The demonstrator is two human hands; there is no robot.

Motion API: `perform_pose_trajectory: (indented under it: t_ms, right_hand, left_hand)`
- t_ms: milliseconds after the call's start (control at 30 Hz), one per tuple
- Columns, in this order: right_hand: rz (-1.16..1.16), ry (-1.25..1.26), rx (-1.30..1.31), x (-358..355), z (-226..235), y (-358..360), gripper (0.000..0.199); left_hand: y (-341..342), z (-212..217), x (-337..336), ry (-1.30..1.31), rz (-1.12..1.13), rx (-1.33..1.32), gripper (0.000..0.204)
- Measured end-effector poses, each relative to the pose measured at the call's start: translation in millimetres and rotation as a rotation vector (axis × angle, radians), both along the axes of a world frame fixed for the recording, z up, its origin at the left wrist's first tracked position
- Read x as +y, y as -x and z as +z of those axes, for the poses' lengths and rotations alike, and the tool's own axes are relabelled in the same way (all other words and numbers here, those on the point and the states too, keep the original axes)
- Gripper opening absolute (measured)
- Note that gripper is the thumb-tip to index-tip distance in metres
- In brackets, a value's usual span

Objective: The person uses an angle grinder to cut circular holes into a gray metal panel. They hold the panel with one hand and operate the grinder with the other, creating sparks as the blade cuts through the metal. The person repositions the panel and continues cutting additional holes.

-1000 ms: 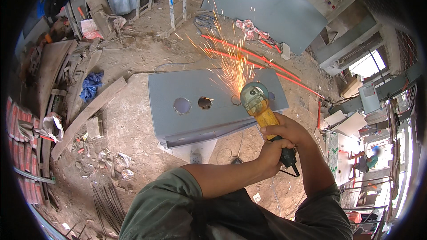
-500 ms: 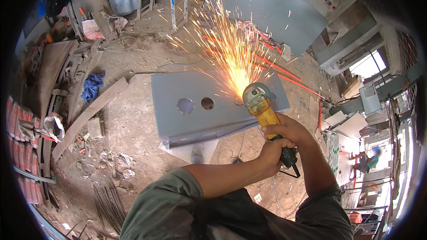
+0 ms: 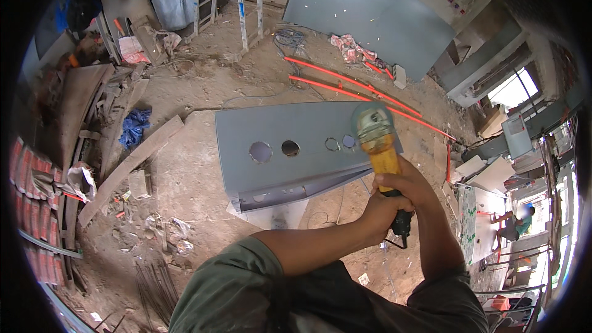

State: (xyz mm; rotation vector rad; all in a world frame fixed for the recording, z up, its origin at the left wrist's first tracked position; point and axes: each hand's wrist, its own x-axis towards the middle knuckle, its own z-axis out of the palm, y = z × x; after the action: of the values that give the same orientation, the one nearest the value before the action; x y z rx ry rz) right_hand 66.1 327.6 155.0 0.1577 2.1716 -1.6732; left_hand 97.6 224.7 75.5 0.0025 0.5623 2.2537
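Note:
Both of my hands are closed round a yellow and black angle grinder (image 3: 385, 159). My left hand (image 3: 387, 211) wraps its dark rear end, where the cord comes out. Farther forward, my right hand (image 3: 404, 180) grips the yellow body. The grinder's round disc and guard, at its far end, look slightly blurred over the right part of a grey metal box (image 3: 277, 166). Whether the disc touches the box I cannot tell. A row of round holes runs across the box's top face; the smaller ring mark (image 3: 332, 143) lies just left of the disc.
Red pipes (image 3: 364, 94) lie on the dirt floor beyond the box. A large grey sheet (image 3: 370, 18) leans at the back, with a ladder (image 3: 242, 6) to its left. Planks (image 3: 129, 172) and red-wrapped stacks (image 3: 40, 209) lie at left. Another person (image 3: 518, 225) is at far right.
The bright stream of sparks has gone; only a few specks show at the back. The grinder's head has moved right and a little farther away, uncovering the ring mark and neighbouring hole.

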Motion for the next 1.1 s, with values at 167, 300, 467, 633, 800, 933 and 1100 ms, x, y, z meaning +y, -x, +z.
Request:
perform_pose_trajectory:
  t_ms: [167,300,467,633,800,933,1100]
  right_hand:
    - [-0.188,-0.005,0.266,8,6,-26,0.054]
    - [-0.309,0.197,0.337,19,-8,-40,0.055]
    - [-0.417,0.797,0.517,38,-47,-50,0.055]
    - [-0.358,0.973,0.491,58,-70,-42,0.054]
    - [-0.735,0.555,0.275,51,-50,-22,0.042]
    - [-0.776,0.389,0.28,62,-56,0,0.038]
    - [-0.745,0.773,0.213,97,-72,11,0.039]
  left_hand:
    - [6,24,-12,0.373,-0.02,0.409,0.041]
    - [8,40,-16,0.675,-0.074,0.717,0.072]
    - [15,22,-11,0.696,-0.226,0.873,0.1]
    - [25,-5,12,0.684,-0.251,0.962,0.103]
    - [39,12,20,1.024,-0.203,0.968,0.09]
    - [48,10,36,1.148,-0.172,1.006,0.077]
    - [57,16,36,1.036,-0.182,1.068,0.072]
